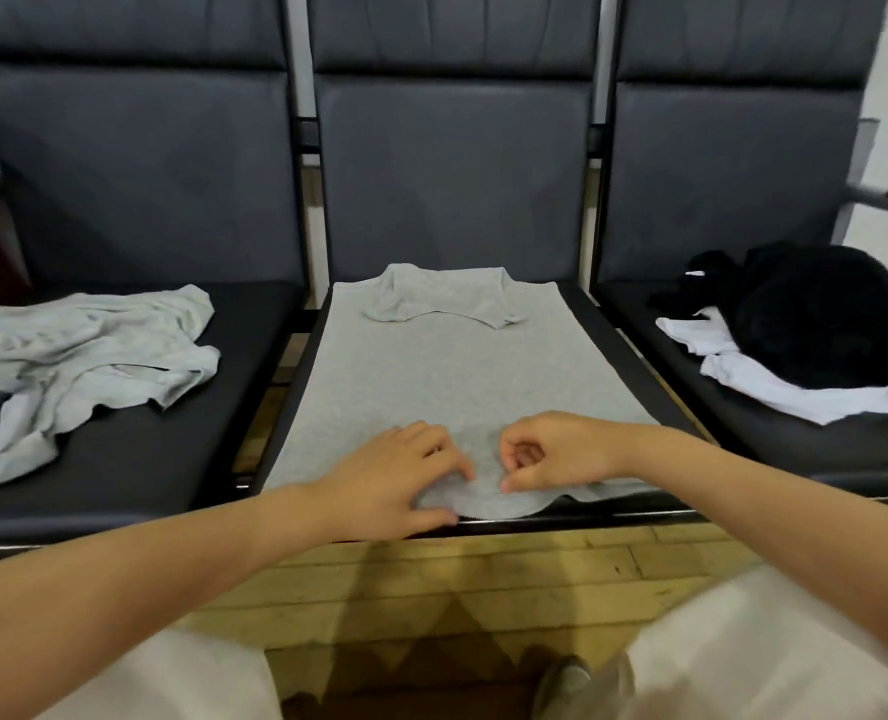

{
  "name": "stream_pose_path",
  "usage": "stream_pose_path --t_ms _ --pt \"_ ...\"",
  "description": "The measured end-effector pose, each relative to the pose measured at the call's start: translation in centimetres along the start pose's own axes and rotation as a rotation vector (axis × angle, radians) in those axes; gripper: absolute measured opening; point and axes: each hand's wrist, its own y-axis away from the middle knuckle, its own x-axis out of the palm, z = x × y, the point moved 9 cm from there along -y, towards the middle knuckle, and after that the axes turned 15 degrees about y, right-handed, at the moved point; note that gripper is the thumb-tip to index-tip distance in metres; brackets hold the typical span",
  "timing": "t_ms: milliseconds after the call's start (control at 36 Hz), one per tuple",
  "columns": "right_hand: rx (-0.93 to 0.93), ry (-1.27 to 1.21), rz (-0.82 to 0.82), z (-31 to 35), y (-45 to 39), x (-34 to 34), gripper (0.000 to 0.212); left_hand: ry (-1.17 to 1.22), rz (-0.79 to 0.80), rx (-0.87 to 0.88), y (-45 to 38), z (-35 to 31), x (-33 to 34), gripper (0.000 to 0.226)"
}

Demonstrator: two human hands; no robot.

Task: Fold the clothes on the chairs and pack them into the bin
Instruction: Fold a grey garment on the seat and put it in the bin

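Hem of the grey shirt (462, 387) (middle chair) lies pinched by left hand (395, 480) and, seemingly, right hand (551, 452).

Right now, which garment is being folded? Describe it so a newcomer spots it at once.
Three dark chairs stand in a row; look at the middle seat. The grey shirt lies flat there, sleeves folded in, both hands at its near hem. Its neighbours are a crumpled pale heap on the left seat and black-and-white clothes on the right.
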Motion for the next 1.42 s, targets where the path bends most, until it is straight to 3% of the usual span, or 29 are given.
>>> stream_pose_path --t_ms 83,194,306,417,500,639,722,806,889,1000,1139,1194,1250,1333,1417 --pt "0.013 -0.071 0.002 0.0 0.0 0.0 0.015 0.115 -0.119 0.019 -0.4 0.2 -0.7 0.031" --pt "0.006 0.001 -0.067 0.5 -0.6 -0.3 0.027 0.307 -0.242 -0.113 -1.0 1.7 -1.9 0.02" --pt "0.01 0.155 -0.149 1.0 -1.4 -0.6 0.042 0.38 -0.284 -0.262 -1.8 4.0 -2.5 0.032" --pt "0.019 0.338 -0.27 0.8 -2.6 -0.8 0.027 0.348 -0.295 -0.328 -2.1 5.4 -2.8 0.029" --pt "0.065 0.365 -0.343 0.2 -3.5 -1.5 0.019 0.285 -0.331 -0.344 -2.9 5.8 -3.9 0.026" --pt "0.156 0.388 -0.332 -0.8 -4.7 -2.9 0.012 0.116 -0.369 -0.326 -4.1 6.1 -6.1 0.027" --pt "0.205 0.413 -0.332 -1.7 -4.5 -3.7 0.007 -0.079 -0.316 -0.313 -4.2 6.0 -7.2 0.03" --pt "0.278 0.444 -0.307 -3.2 -3.8 -4.4 0.023 -0.355 -0.18 -0.319 -4.3 6.1 -7.8 0.032" --pt "0.332 0.493 -0.303 -4.3 -2.7 -5.2 0.018 -0.403 -0.181 -0.365 -4.3 6.4 -8.8 0.025" --pt "0.466 0.432 -0.36 -6.8 -0.7 -6.7 0.028 -0.121 -0.412 -0.463 -3.4 8.0 -10.6 0.02" --pt "0.509 -0.005 -0.583 -10.8 2.1 -8.4 0.033 0.826 -0.625 -0.799 -1.9 11.5 -8.8 0.033" --pt "0.542 -0.247 -0.629 -12.2 3.1 -8.1 0.029 1.04 -0.673 -0.838 -1.7 11.8 -8.1 0.03" --pt "0.584 -0.4 -0.625 -13.3 3.7 -7.3 0.024 0.801 -0.635 -0.765 -1.9 11.9 -9.5 0.021" --pt "0.606 -0.568 -0.64 -14.5 4.2 -6.8 0.024 0.177 -0.512 -0.606 -2.0 10.9 -11.7 0.025" --pt "0.618 -0.724 -0.717 -15.5 4.5 -7.1 0.017 -0.085 -0.464 -0.495 -1.6 11.1 -12.4 0.022"
